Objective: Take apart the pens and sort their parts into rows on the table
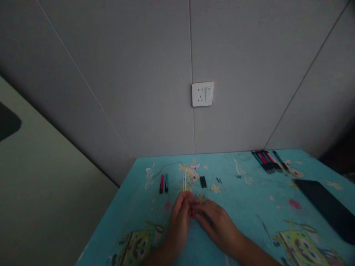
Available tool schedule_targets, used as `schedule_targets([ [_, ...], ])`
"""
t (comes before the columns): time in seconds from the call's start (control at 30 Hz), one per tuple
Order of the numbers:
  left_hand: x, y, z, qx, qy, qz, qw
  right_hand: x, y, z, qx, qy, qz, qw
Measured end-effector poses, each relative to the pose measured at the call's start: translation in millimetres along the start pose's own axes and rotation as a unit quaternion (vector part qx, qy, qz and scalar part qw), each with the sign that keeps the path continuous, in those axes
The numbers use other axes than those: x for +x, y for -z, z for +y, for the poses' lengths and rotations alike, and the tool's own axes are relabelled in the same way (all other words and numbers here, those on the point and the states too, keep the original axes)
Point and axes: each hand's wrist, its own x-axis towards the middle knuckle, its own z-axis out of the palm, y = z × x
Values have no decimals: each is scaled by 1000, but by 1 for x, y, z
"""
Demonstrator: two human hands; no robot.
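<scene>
My left hand (182, 208) and my right hand (213, 218) meet fingertip to fingertip just above the table. Both have their fingers pressed together; whatever they pinch is too small and blurred to make out. Just beyond the left hand lie white thin sticks (184, 181) like pen refills. Left of these are a pink-and-black pen barrel (161, 184) and a blue-and-black pen barrel (166, 183). Short black pieces like pen caps (203, 181) lie beyond the right hand, with tiny dark pieces (219, 180) to their right.
At the back right, several pens (267, 162) lie side by side in blue, pink and black. A black flat slab (325, 207) rests along the right edge. The tablecloth (241, 236) is turquoise with cartoon prints. Behind stands a grey wall with a white socket (202, 94).
</scene>
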Motion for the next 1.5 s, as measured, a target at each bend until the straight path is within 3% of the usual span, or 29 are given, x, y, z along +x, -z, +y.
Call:
schedule_targets([
  [0.17, -5, -7, -7, -119, 53, -54, 990, 3, -6, 5, -32, -44, 51, 997],
  [0.47, -1, 10, -24, -97, 58, -107, 988, 10, -10, 3, -178, 19, 18, 984],
  [0.57, -2, 12, -25, -48, 23, -133, 990, 9, -9, 6, -171, 18, 8, 985],
  [0.67, 3, 19, -12, 136, -60, -131, 980, 8, -2, 15, -145, -14, 35, 989],
  [0.73, 13, 29, 3, 319, -175, -109, 925, 8, 5, 24, -140, -50, 68, 987],
  [0.8, 27, 42, 16, 480, -294, -125, 817, 8, 13, 35, -148, -90, 97, 980],
  [0.87, 42, 56, 25, 581, -350, -117, 726, 8, 23, 45, -166, -123, 114, 972],
  [0.93, 53, 68, 29, 632, -360, -73, 683, 7, 33, 55, -186, -152, 129, 962],
  [1.07, 62, 78, 29, 686, -351, -78, 632, 5, 47, 71, -214, -197, 153, 944],
  [1.23, 57, 71, 16, 688, -330, -124, 634, 4, 40, 71, -204, -191, 145, 949],
  [1.5, 55, 58, -1, 674, -291, -103, 671, 7, 16, 46, -204, -123, 60, 969],
])
